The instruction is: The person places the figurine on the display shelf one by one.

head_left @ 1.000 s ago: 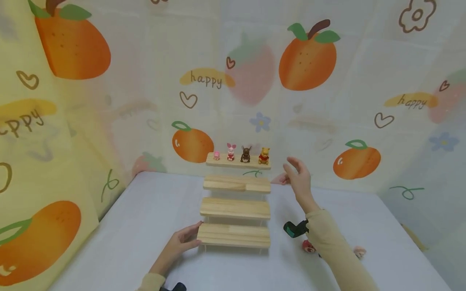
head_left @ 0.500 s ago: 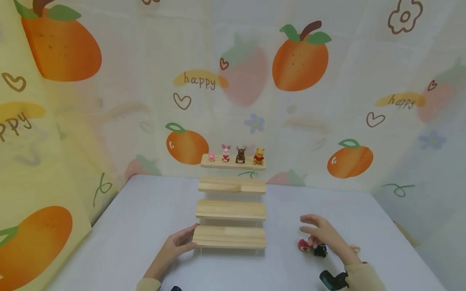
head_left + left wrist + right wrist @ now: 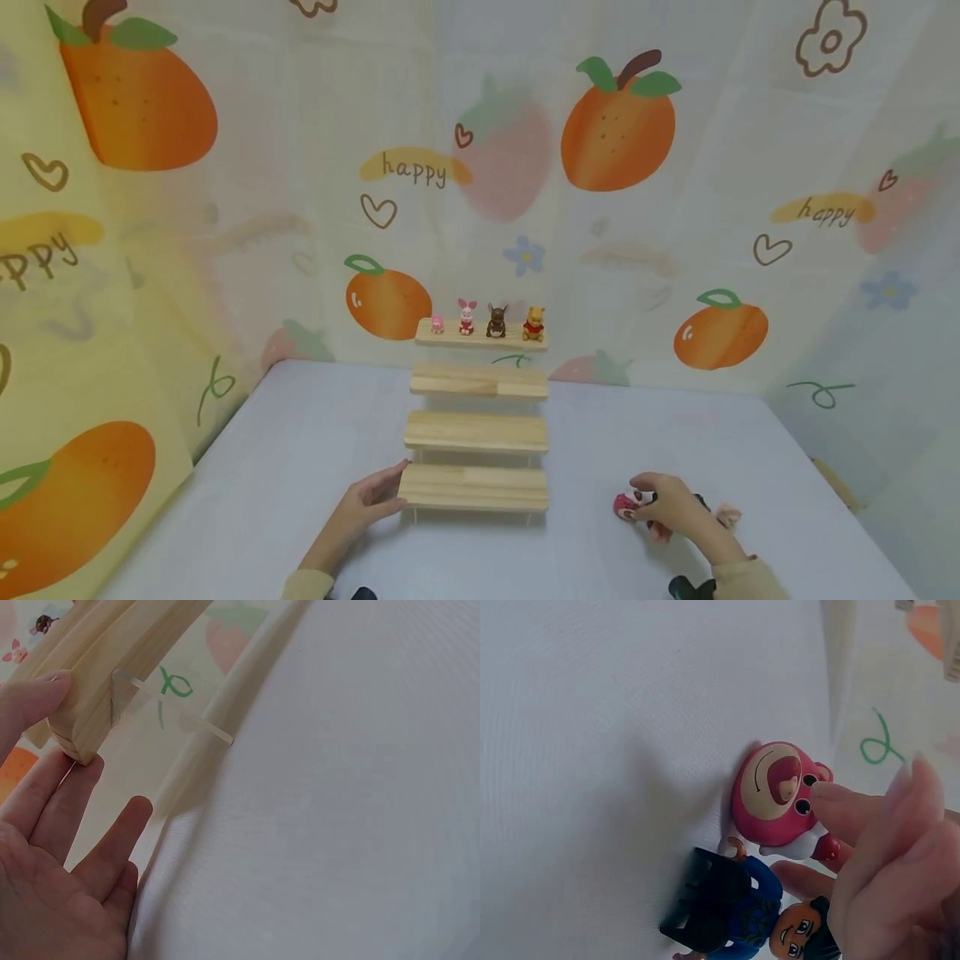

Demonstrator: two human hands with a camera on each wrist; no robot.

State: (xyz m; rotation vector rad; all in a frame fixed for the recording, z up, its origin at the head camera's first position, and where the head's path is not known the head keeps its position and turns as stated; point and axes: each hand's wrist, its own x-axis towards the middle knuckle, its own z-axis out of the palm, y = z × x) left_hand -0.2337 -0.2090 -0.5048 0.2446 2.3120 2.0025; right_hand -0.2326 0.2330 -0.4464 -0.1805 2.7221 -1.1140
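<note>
A four-tier wooden display stand [image 3: 480, 432] stands at mid-table. My left hand [image 3: 365, 506] holds the left end of its lowest board; in the left wrist view the thumb lies on one side of the wood [image 3: 97, 682] and fingertips on the other. My right hand [image 3: 677, 507] is low over the table, with its fingers around a red bear figurine [image 3: 769, 791] that has a cream muzzle. The bear lies on the cloth. Beside it lies a toy figure in a blue top [image 3: 750, 907], close to my fingers. Part of the bear is hidden by the hand.
On the top board sit a small pink figure [image 3: 437, 325], a pink-eared piglet figure [image 3: 467, 318], a brown long-eared figure [image 3: 497, 322] and a yellow bear in red [image 3: 534, 325]. A pale pink figurine [image 3: 728, 515] lies right of my right hand. A fruit-printed cloth hangs behind.
My right hand has come from beside the top of the stand down to the figurines on the right, and its fingers have closed around the red bear. My left hand stays at the lowest board.
</note>
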